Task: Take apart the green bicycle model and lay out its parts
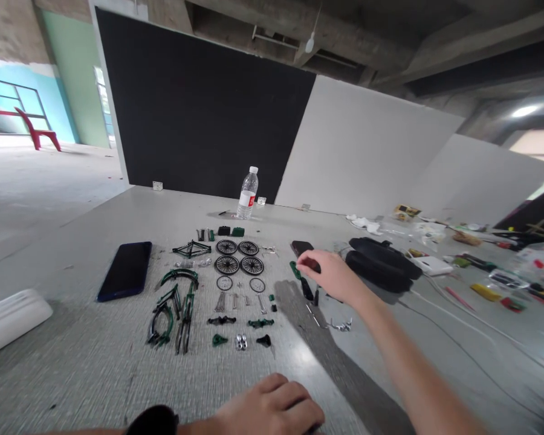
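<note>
My right hand is held over the right part of the table, fingers bent toward the thumb in a pinch; what lies between the tips, if anything, is too small to make out. Close by its fingertips is a small green part, with a black part just below. At the bottom edge my left hand rests on the table with curled fingers, a dark band on its wrist. Model bicycle parts lie in rows: spoked wheels, a dark frame, green curved fenders, saddles and silver pieces.
Left of the parts lies a dark blue phone, with a white object nearer the edge. A water bottle stands behind. Another phone, a black pouch, cables and clutter occupy the right side. Upright panels border the back.
</note>
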`<state>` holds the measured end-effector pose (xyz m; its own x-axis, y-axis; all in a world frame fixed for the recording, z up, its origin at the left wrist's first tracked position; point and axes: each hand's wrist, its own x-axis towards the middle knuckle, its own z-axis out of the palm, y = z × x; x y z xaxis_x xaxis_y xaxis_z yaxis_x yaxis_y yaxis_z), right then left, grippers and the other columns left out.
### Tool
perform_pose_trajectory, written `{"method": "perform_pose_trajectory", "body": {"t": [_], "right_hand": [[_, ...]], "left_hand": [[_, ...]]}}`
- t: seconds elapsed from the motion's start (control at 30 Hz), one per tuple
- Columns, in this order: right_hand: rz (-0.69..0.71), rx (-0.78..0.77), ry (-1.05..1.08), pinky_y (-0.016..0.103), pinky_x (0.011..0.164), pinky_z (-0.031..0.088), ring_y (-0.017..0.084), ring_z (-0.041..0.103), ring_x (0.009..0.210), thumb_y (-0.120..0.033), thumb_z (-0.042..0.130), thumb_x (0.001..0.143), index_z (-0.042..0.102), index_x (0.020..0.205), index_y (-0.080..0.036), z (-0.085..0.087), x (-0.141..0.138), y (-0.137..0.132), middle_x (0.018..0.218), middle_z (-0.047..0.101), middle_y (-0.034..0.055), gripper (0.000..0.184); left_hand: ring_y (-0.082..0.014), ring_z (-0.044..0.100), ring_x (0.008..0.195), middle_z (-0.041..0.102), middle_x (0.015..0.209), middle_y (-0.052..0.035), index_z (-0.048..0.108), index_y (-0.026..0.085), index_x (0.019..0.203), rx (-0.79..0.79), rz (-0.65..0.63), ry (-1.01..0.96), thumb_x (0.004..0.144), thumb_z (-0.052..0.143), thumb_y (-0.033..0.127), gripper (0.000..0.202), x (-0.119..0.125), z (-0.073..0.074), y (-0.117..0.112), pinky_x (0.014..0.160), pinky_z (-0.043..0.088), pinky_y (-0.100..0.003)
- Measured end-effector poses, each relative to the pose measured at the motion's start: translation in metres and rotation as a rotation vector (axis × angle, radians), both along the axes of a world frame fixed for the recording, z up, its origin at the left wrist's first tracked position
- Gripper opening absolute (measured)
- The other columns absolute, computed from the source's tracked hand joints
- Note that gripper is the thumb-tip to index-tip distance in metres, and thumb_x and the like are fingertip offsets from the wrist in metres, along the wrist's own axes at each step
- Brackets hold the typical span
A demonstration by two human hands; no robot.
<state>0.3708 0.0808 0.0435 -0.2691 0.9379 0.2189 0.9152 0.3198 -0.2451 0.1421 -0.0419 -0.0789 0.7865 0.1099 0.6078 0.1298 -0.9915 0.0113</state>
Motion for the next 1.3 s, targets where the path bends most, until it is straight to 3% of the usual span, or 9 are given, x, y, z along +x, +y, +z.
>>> {"method": "perform_pose_trajectory", "body": {"t": [0.13,0.4,0.57,0.67,0.93,1.13,1.3], "right_hand": [[-0.002,-0.152,0.04,0.035,0.073,0.049,0.022,0.065,0.08,-0.035,0.057,0.085,0.071,0.088,-0.024,-0.005,0.014,-0.008,0.09,0.073,0.0072,0.018],[-0.035,-0.552,-0.011,0.029,0.063,0.045,0.019,0.062,0.07,-0.038,0.076,0.071,0.074,0.082,-0.021,0.015,0.044,-0.02,0.075,0.069,0.0033,0.02],[-0.044,-0.742,-0.07,0.028,0.057,0.042,0.018,0.06,0.064,-0.036,0.084,0.057,0.074,0.076,-0.021,0.008,0.048,-0.02,0.067,0.066,0.0009,0.026],[0.005,-0.801,-0.034,0.028,0.058,0.043,0.018,0.061,0.064,-0.038,0.082,0.06,0.074,0.074,-0.022,0.004,0.043,-0.018,0.067,0.067,0.0009,0.023],[0.03,-0.775,0.043,0.03,0.065,0.048,0.02,0.065,0.07,-0.04,0.078,0.066,0.074,0.071,-0.021,0.007,0.041,-0.019,0.072,0.073,0.0046,0.02],[0.0,-0.816,-0.05,0.029,0.062,0.046,0.02,0.065,0.07,-0.034,0.076,0.065,0.074,0.07,-0.02,0.009,0.041,-0.021,0.071,0.073,0.0049,0.016],[0.028,-0.634,0.041,0.031,0.066,0.045,0.021,0.064,0.075,-0.043,0.066,0.08,0.066,0.078,-0.022,0.022,0.036,-0.028,0.082,0.074,0.0055,0.021]], "left_hand": [[-0.014,0.057,0.106,0.063,0.112,0.0034,0.056,0.022,0.114,-0.002,-0.007,0.04,0.106,0.047,0.032,0.015,-0.004,0.007,-0.001,0.087,0.043,-0.027],[-0.0138,0.059,0.102,0.065,0.11,0.0036,0.057,0.021,0.109,-0.038,-0.001,0.026,0.106,0.046,0.031,0.015,-0.004,0.021,-0.004,0.087,0.043,-0.026],[-0.0138,0.059,0.102,0.066,0.11,0.003,0.057,0.02,0.11,-0.043,-0.008,0.026,0.106,0.047,0.031,0.016,-0.004,0.021,-0.004,0.088,0.045,-0.026],[-0.014,0.059,0.104,0.065,0.11,0.0028,0.057,0.02,0.11,-0.039,-0.008,0.013,0.106,0.047,0.032,0.016,-0.004,0.017,-0.004,0.089,0.045,-0.026],[-0.0136,0.059,0.103,0.065,0.11,0.0033,0.058,0.022,0.112,-0.027,-0.004,0.042,0.105,0.049,0.032,0.015,-0.004,0.018,-0.004,0.089,0.045,-0.026],[-0.0127,0.06,0.1,0.066,0.107,0.0043,0.058,0.021,0.11,-0.025,-0.012,-0.01,0.106,0.047,0.031,0.015,-0.004,0.018,-0.002,0.085,0.044,-0.025],[-0.0126,0.059,0.103,0.066,0.109,0.0038,0.057,0.021,0.109,-0.062,-0.008,0.002,0.107,0.044,0.033,0.018,-0.003,0.015,-0.003,0.087,0.044,-0.025]]}}
